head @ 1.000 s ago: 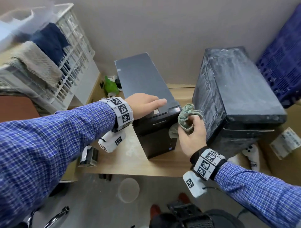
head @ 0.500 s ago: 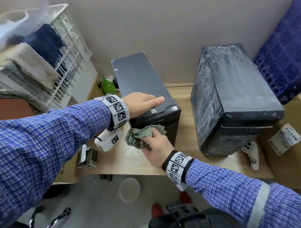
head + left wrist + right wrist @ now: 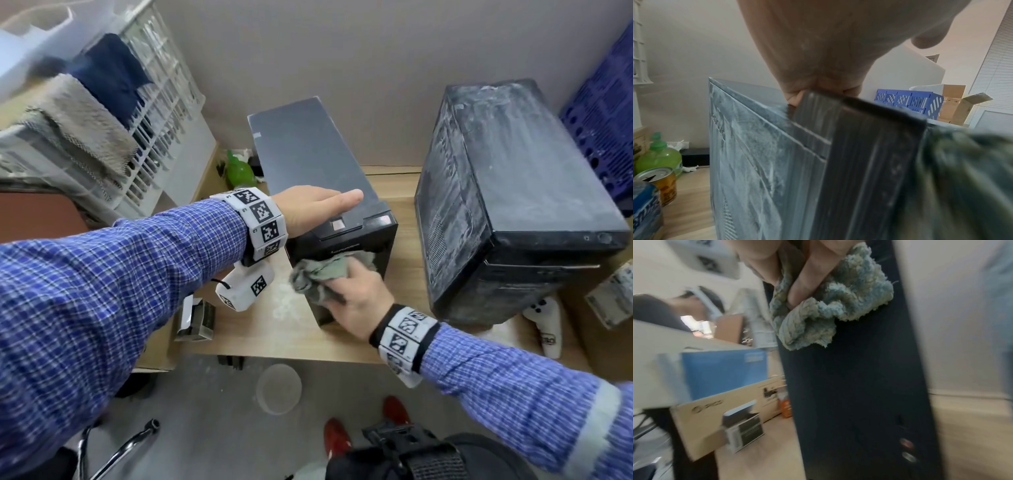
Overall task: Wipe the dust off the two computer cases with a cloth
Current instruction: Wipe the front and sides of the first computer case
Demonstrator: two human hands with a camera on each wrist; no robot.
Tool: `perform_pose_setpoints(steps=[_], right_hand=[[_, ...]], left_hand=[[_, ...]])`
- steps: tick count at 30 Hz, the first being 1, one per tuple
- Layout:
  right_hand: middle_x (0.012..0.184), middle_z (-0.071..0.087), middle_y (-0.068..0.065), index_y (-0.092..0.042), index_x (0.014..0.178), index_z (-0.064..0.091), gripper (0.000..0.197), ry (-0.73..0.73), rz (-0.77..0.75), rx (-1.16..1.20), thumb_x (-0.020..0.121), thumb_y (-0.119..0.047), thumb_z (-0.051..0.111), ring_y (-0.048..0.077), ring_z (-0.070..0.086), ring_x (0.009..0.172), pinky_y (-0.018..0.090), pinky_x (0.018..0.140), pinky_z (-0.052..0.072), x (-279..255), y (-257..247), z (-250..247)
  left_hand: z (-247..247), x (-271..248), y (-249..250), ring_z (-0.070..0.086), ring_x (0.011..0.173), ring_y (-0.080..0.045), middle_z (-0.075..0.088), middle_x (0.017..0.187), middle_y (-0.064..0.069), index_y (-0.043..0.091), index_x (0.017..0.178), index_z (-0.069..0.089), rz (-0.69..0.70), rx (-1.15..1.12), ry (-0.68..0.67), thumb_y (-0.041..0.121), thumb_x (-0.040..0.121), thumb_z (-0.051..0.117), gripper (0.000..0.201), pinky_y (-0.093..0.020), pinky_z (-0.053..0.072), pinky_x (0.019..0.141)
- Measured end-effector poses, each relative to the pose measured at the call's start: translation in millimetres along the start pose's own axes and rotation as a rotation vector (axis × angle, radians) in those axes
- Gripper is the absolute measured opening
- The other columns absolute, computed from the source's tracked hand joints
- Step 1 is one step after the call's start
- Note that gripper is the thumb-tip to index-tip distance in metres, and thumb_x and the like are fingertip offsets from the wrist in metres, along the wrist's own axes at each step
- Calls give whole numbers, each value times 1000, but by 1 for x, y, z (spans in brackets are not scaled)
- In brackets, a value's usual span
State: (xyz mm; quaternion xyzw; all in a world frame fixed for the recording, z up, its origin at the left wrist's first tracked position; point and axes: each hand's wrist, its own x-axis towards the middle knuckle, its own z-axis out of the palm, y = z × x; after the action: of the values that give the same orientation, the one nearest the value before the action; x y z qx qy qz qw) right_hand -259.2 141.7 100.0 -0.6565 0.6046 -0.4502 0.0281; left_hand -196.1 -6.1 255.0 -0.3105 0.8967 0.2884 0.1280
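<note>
On that light wooden worktop [image 3: 404,205], your left hand [image 3: 310,212] is lying flat-fingered atop the smaller black computer case [image 3: 318,164], while your right hand [image 3: 356,301] is gripping the crumpled grey-green cloth [image 3: 322,274] against its front, near the front edge.

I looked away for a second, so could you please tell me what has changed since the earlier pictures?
The right hand, gripping the cloth throughout, moved left from the dusty right case to the front of the left case and now presses the cloth there. The left hand stayed flat on the left case's top; neither case moved.
</note>
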Motion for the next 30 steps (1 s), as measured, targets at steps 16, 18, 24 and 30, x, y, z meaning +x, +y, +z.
perform_pose_setpoints(steps=[16, 18, 24, 30], right_hand=[[108, 58, 15, -13, 113, 68, 28, -209, -75, -115, 86, -18, 60, 34, 63, 86, 38, 67, 56, 7, -7, -15], [109, 57, 14, -14, 110, 68, 29, -253, -92, -141, 88, -22, 53, 33, 62, 85, 38, 64, 56, 7, -11, -8], [97, 53, 11, -20, 96, 70, 30, -399, -31, -223, 84, -22, 42, 32, 57, 67, 38, 46, 51, 6, -5, -12], [89, 52, 13, -12, 86, 69, 22, -439, -16, -305, 65, -3, 69, 32, 54, 60, 34, 42, 50, -5, 20, -42]], left_hand=[[-1, -6, -1, 45, 133, -16, 54, 142, 4, 21, 142, 51, 8, -23, -14, 65, 100, 21, 69, -28, 26, 105], [-2, -5, -2, 45, 133, -18, 53, 142, 2, 18, 142, 51, 10, -15, -15, 65, 100, 22, 69, -28, 26, 103], [0, -4, -4, 46, 131, -20, 55, 140, -1, 15, 138, 53, 12, -10, -6, 64, 100, 22, 69, -32, 28, 107], [7, 2, -16, 44, 72, -12, 48, 76, 8, 14, 89, 58, -65, -184, 84, 59, 102, 27, 56, -31, 33, 76]])
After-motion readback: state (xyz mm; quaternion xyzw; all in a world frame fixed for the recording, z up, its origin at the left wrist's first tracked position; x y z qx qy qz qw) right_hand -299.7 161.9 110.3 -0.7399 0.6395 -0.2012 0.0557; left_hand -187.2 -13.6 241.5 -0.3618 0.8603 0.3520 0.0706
